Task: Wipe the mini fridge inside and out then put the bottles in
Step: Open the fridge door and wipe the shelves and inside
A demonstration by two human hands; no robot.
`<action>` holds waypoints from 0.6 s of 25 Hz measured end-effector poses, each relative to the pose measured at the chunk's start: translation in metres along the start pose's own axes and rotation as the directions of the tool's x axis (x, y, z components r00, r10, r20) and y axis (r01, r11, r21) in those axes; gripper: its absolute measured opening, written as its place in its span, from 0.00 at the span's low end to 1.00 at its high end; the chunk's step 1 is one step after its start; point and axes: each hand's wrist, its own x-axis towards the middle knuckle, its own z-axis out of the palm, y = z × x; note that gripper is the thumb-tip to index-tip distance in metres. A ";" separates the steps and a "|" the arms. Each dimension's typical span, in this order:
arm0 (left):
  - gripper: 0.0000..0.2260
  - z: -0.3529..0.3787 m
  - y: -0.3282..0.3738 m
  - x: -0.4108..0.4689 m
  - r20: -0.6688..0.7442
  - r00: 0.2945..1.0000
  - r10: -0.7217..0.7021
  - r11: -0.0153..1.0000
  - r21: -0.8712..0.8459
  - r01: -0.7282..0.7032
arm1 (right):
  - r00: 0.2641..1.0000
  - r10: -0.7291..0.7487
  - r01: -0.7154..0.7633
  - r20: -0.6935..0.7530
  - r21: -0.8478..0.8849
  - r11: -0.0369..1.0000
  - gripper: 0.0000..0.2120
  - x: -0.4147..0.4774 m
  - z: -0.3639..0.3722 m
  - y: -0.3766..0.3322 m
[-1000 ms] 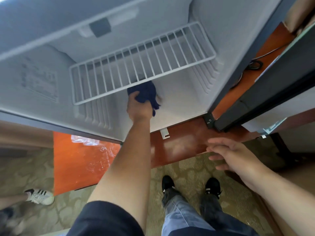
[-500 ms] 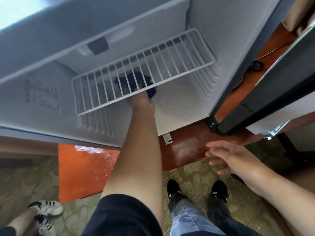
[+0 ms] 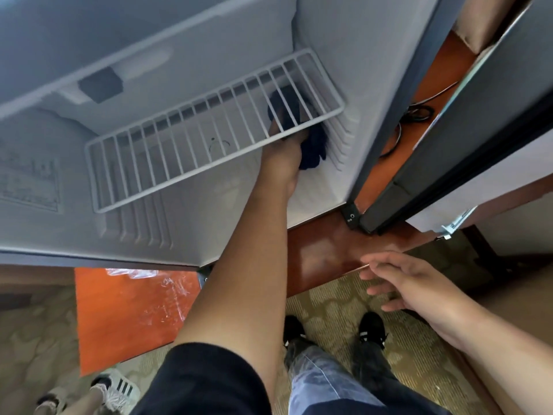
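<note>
While the left hand (image 3: 282, 154) was tucked under the wire shelf (image 3: 179, 151) inside the mini fridge (image 3: 344, 40), it gripped a dark blue cloth (image 3: 312, 148) by the right inner wall — the right hand (image 3: 419, 283) hung outside near the wooden ledge (image 3: 323, 250), fingers loose, holding nothing.

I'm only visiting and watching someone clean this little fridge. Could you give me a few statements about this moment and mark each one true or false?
1. The left hand holds a dark blue cloth inside the mini fridge. True.
2. The cloth lies on top of the wire shelf. False: it is beneath the shelf, by the right inner wall.
3. The right hand grips a bottle. False: it is open, holds nothing and is outside the fridge.
4. The fridge door stands open. True.
</note>
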 end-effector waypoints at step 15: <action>0.25 -0.055 -0.023 -0.165 0.011 0.997 -0.078 0.997 0.000 0.078 | 0.978 -0.175 0.180 0.115 -0.035 0.983 0.15 -0.026 0.049 -0.079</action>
